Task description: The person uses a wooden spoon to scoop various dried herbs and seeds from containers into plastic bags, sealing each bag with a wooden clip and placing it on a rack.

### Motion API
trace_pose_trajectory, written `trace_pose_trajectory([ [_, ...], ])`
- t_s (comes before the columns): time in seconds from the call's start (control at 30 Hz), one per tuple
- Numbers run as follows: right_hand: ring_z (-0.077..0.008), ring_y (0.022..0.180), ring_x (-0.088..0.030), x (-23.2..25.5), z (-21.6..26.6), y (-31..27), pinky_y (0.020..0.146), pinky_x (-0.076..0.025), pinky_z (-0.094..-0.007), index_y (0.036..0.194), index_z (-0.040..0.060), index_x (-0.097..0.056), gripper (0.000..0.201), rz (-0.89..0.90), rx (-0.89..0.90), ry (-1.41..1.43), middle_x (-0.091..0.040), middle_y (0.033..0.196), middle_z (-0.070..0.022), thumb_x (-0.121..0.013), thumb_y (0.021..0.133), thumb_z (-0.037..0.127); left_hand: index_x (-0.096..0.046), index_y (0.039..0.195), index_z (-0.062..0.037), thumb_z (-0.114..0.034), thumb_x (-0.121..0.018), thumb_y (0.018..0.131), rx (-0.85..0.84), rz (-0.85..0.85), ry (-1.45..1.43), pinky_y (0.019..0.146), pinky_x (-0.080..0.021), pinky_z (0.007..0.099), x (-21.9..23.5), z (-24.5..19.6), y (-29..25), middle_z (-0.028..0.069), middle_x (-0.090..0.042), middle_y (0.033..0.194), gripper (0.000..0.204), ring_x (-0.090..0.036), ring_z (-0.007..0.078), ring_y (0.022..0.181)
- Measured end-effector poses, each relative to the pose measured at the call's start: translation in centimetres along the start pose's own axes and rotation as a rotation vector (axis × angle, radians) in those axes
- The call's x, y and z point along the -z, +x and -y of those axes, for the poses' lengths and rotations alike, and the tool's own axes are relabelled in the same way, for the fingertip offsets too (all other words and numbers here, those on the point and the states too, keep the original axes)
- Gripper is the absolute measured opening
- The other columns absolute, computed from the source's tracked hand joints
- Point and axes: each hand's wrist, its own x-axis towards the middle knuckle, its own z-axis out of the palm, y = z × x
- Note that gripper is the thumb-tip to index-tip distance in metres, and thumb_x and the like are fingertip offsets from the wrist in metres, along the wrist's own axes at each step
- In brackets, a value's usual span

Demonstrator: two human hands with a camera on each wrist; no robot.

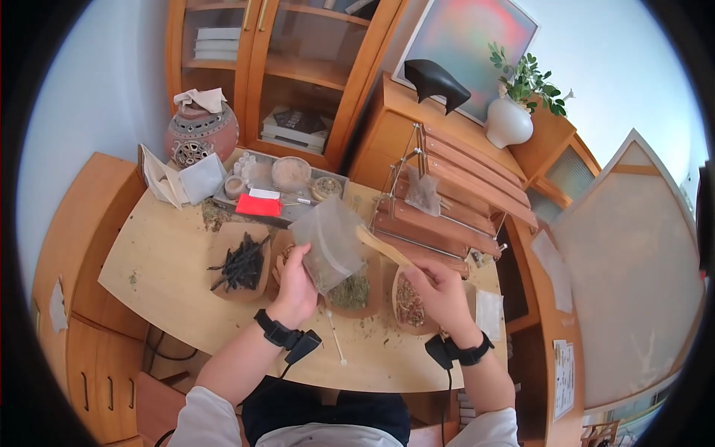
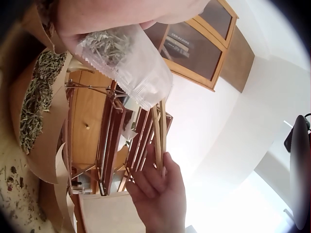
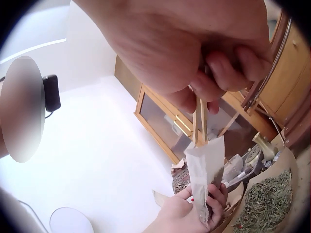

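My left hand [image 1: 296, 292] grips a translucent bag [image 1: 328, 237] and holds it tilted over the table. Dried herb bits show through its lower end in the left wrist view. Between the fingers of my right hand [image 1: 445, 294] is a pair of wooden tongs [image 1: 386, 246]. Their tips are right at the bag's mouth, as the right wrist view shows. Below the bag stands a brown paper tray of green dried herbs [image 1: 351, 293]. To its right, under my right hand, is a tray of reddish dried pieces [image 1: 409, 304]. Dark dried sticks [image 1: 242, 262] fill another tray on the left.
A grey tray [image 1: 339, 183] with small bowls and a red packet [image 1: 258, 205] stands at the back. Behind my right hand rises a wooden slatted rack [image 1: 454, 201]. A thin white-tipped stick [image 1: 337, 339] lies near the table's front edge, among scattered crumbs.
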Motion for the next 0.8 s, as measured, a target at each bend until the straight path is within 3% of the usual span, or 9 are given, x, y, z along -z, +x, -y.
trace_pose_trajectory([
  [0.13, -0.0102, 0.071, -0.064, 0.2, -2.4, -2.1, 0.066, -0.050, -0.0273, 0.111, -0.0015, -0.068, 0.030, -0.032, -0.049, -0.159, -0.070, 0.079, -0.0092, -0.065, 0.095, 0.024, -0.043, 0.142, -0.0085, -0.033, -0.046, 0.098, -0.055, 0.011, -0.056, 0.109, -0.037, 0.0396, 1.3, 0.4, 1.0, 0.0063, -0.052, 0.140, 0.050, -0.049, 0.0243, 0.129],
  [0.17, -0.0201, 0.071, -0.069, 0.0, -3.4, -2.4, 0.067, -0.053, -0.0313, 0.112, 0.0000, -0.068, 0.032, 0.002, -0.054, -0.329, -0.070, 0.079, -0.0153, -0.065, 0.094, 0.026, -0.043, 0.141, -0.0082, -0.033, -0.047, 0.098, -0.079, 0.021, -0.069, 0.109, -0.037, 0.0395, 1.5, 0.5, 1.2, 0.0065, -0.053, 0.139, 0.050, -0.049, 0.0245, 0.129],
  [0.27, -0.0289, 0.075, -0.070, -2.3, -4.0, -3.3, 0.069, -0.055, -0.0370, 0.115, 0.0008, -0.066, 0.036, 0.057, -0.059, -0.577, -0.069, 0.081, -0.0201, -0.066, 0.090, 0.028, -0.046, 0.139, -0.0072, -0.033, -0.049, 0.097, -0.126, 0.063, -0.093, 0.108, -0.038, 0.0396, 1.0, 0.3, 1.0, 0.0069, -0.054, 0.137, 0.049, -0.050, 0.0245, 0.127],
  [0.47, -0.0369, 0.087, -0.065, -4.7, -6.1, -5.1, 0.078, -0.054, -0.0442, 0.127, 0.0070, -0.059, 0.046, -0.015, 0.303, -0.626, -0.066, 0.095, -0.0170, -0.068, 0.086, 0.026, -0.050, 0.132, -0.0052, -0.027, -0.056, 0.094, -0.174, 0.116, -0.035, 0.105, -0.041, 0.0391, -0.3, -0.1, 0.2, 0.0063, -0.058, 0.130, 0.044, -0.054, 0.0234, 0.121],
  [0.5, -0.0362, 0.094, -0.063, -4.5, -6.2, -5.5, 0.082, -0.053, -0.0426, 0.125, 0.0077, -0.061, 0.044, -0.026, 0.336, -0.640, -0.063, 0.103, -0.0159, -0.069, 0.085, 0.026, -0.048, 0.134, -0.0059, -0.022, -0.057, 0.095, -0.159, 0.129, -0.049, 0.104, -0.042, 0.0390, -0.5, -0.4, 0.1, 0.0064, -0.057, 0.130, 0.043, -0.055, 0.0239, 0.120],
  [0.6, -0.0356, 0.094, -0.062, -3.5, -5.6, -7.0, 0.083, -0.052, -0.0421, 0.124, 0.0067, -0.061, 0.044, -0.140, 0.399, -0.582, -0.062, 0.108, -0.0157, -0.070, 0.084, 0.022, -0.044, 0.139, -0.0075, -0.020, -0.056, 0.097, -0.216, 0.170, 0.050, 0.107, -0.041, 0.0378, -1.4, -0.7, -0.7, 0.0059, -0.054, 0.136, 0.045, -0.051, 0.0233, 0.126],
  [0.7, -0.0301, 0.092, -0.063, -3.3, -7.0, -9.1, 0.082, -0.051, -0.0387, 0.122, 0.0060, -0.062, 0.040, -0.245, 0.435, -0.440, -0.064, 0.105, -0.0128, -0.070, 0.085, 0.018, -0.044, 0.140, -0.0106, -0.012, -0.059, 0.096, -0.300, 0.205, 0.114, 0.109, -0.039, 0.0398, -1.3, 0.1, -1.5, 0.0052, -0.054, 0.136, 0.047, -0.051, 0.0233, 0.127],
  [0.8, -0.0206, 0.090, -0.063, -3.7, -8.0, -12.2, 0.080, -0.050, -0.0324, 0.120, 0.0053, -0.062, 0.034, -0.171, 0.213, -0.033, -0.066, 0.101, -0.0085, -0.069, 0.088, 0.013, -0.044, 0.140, -0.0130, -0.008, -0.063, 0.093, -0.323, 0.150, 0.126, 0.109, -0.039, 0.0410, -1.9, 2.3, -4.8, 0.0038, -0.054, 0.137, 0.051, -0.050, 0.0232, 0.128],
])
